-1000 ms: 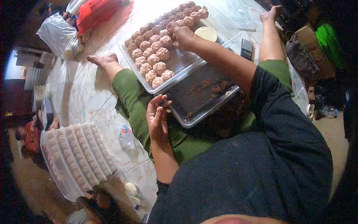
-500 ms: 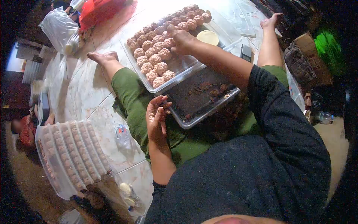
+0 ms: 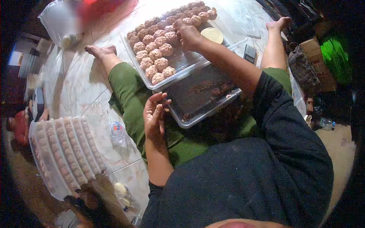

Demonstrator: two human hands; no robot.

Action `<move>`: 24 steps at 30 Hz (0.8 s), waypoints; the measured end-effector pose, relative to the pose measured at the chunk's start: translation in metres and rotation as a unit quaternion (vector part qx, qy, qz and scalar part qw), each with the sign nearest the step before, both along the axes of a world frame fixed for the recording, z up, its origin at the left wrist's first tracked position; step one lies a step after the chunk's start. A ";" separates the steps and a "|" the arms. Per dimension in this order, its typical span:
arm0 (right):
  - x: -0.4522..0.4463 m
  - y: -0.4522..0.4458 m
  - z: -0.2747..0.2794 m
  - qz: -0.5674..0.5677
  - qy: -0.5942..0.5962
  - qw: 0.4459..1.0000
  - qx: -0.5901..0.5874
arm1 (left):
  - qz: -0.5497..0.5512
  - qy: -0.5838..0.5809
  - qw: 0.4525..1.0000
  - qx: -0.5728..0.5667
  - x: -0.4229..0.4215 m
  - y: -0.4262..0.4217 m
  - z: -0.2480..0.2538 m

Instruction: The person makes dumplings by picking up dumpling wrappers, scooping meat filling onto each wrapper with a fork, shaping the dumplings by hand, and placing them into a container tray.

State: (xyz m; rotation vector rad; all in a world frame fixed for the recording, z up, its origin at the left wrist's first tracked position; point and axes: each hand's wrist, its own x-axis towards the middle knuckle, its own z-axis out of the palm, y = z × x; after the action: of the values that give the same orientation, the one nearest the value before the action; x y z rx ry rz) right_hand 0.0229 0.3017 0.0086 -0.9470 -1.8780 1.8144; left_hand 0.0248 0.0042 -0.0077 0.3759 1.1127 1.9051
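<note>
Head | left hand (image 3: 155, 118): curled, hold unclear | right hand (image 3: 188, 35): beside lumpy balls (image 3: 155, 54), grip hidden

You can't see what is under the right hand (image 3: 189, 37), the arm (image 3: 229, 62) hides part of the dark tray (image 3: 182, 97), and the top edge cuts off the red bag (image 3: 105, 7).

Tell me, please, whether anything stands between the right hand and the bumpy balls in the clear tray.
Nothing visible does: the right hand is at the rows of bumpy balls, the clear tray is open above, and the pale disc lies beside the hand.
</note>
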 end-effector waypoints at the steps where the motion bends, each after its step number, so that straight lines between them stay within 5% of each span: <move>1: -0.009 0.010 -0.015 -0.027 0.006 0.999 -0.038 | 0.000 0.001 1.000 -0.001 0.000 0.000 0.001; 3: 0.000 0.016 -0.010 0.033 -0.037 0.989 0.141 | 0.000 0.003 1.000 0.001 0.000 0.002 0.003; 5: 0.015 -0.002 0.016 0.063 -0.119 0.897 0.421 | 0.002 0.002 1.000 0.004 -0.001 0.002 -0.001; 13: 0.010 -0.015 0.017 0.199 -0.021 0.895 0.400 | 0.002 0.005 1.000 -0.003 -0.003 0.001 -0.004; 15: 0.006 -0.024 0.020 0.204 -0.002 0.852 0.482 | 0.000 0.003 1.000 -0.008 -0.003 0.000 -0.002; 17: -0.003 -0.020 0.002 0.174 0.071 0.897 0.400 | 0.000 0.004 1.000 -0.003 -0.003 0.001 -0.002; 19: -0.001 -0.023 0.008 0.158 0.032 0.837 0.523 | 0.000 0.006 1.000 -0.002 -0.003 0.000 -0.002; 24: 0.014 -0.015 0.012 0.186 -0.062 0.877 0.438 | 0.001 0.012 1.000 0.006 -0.004 -0.001 -0.003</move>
State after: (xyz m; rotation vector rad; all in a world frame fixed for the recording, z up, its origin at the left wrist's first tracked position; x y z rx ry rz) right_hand 0.0367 0.2866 0.0209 -0.3759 -2.7041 0.8210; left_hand 0.0212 0.0036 -0.0105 0.4061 1.1187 1.9144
